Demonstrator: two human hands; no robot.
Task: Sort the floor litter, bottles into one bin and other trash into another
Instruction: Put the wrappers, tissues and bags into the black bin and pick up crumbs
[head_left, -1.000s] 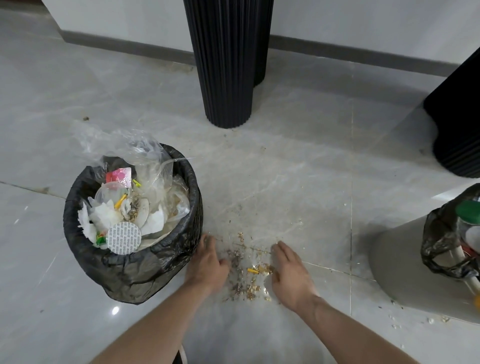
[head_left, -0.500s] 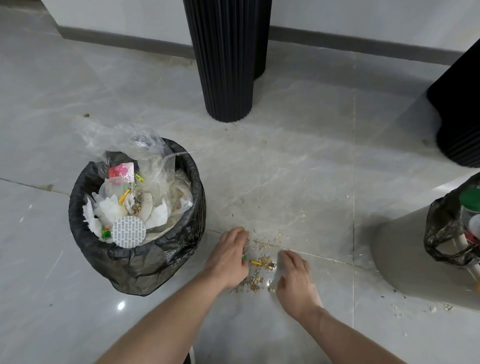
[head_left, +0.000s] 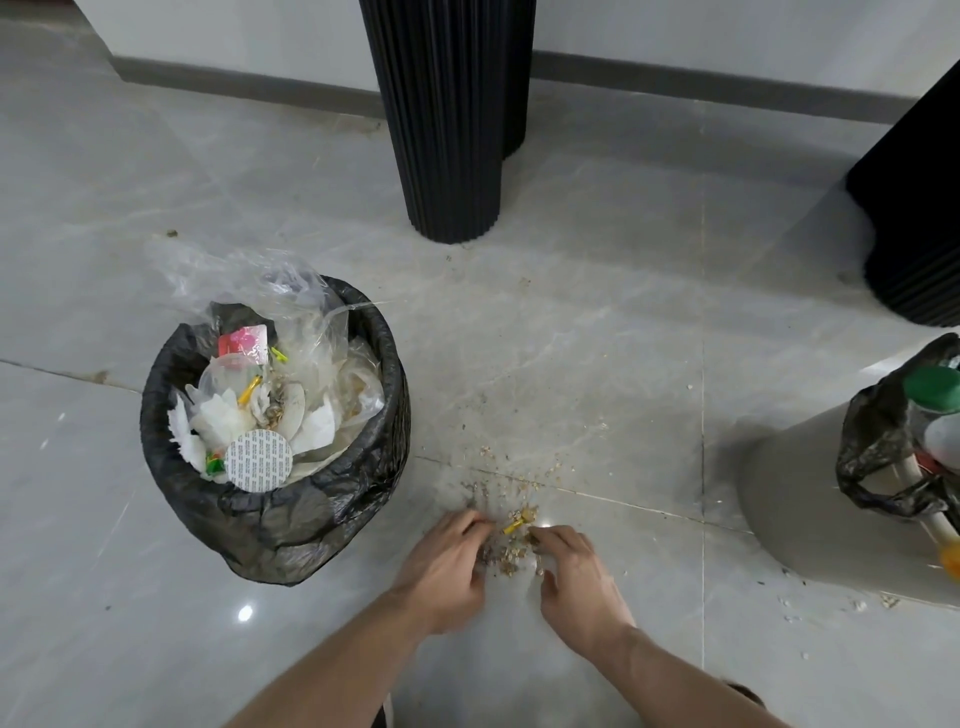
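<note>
At the left, a bin lined with a black bag (head_left: 270, 514) is seen standing on the grey tiled floor (head_left: 597, 332). It is filled nearly to the rim with other trash: white paper scraps (head_left: 311, 431), a round foil seal (head_left: 260, 460), a pink wrapper (head_left: 242, 340) and crumpled clear plastic (head_left: 291, 291) that rises above the rim at the back.

Just right of this bin, low in the view, the left hand (head_left: 447, 564) is held down at the floor with its fingers bent inward toward a small pile of crumbs (head_left: 506, 553). Whether anything is actually gripped by it cannot be told. A short yellow piece (head_left: 514, 526) lies at the top of the pile, between the fingertips of both hands. The right hand (head_left: 576, 577) is placed on the other side of the pile, its fingers likewise curled against the crumbs; a firm hold cannot be made out here either. Finer crumbs are scattered along the tile joint beyond the pile.

Behind, a black ribbed column (head_left: 447, 119) is seen rising from the floor, and a second ribbed black shape (head_left: 914, 218) is cut off by the right edge.

At the far right, a pale bin (head_left: 795, 499) with a black liner (head_left: 872, 457) is partly in view, with bottles inside, one with a green cap (head_left: 932, 389).
</note>
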